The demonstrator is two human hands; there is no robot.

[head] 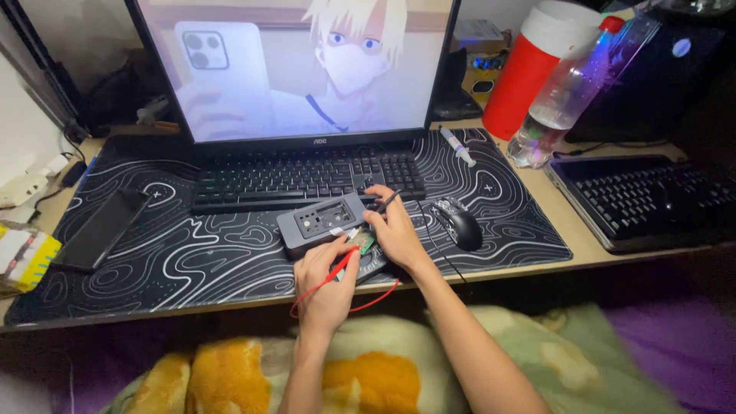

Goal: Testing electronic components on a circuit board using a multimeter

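Green-and-yellow patterned blanket (368, 376) nearest me. My left hand (326, 287): fingers clamped on thin red probe lead (341, 270). Right hand (395, 230): fingers pinching black probe (386, 202) over small green circuit board (363, 241) beside grey rectangular box (318, 222) on counter (590, 245). Clear plastic bottle (571, 88), little water inside.

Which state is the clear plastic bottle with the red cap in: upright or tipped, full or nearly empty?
Tipped and nearly empty. The clear bottle leans against the red jug, and only a little liquid shows near its base.
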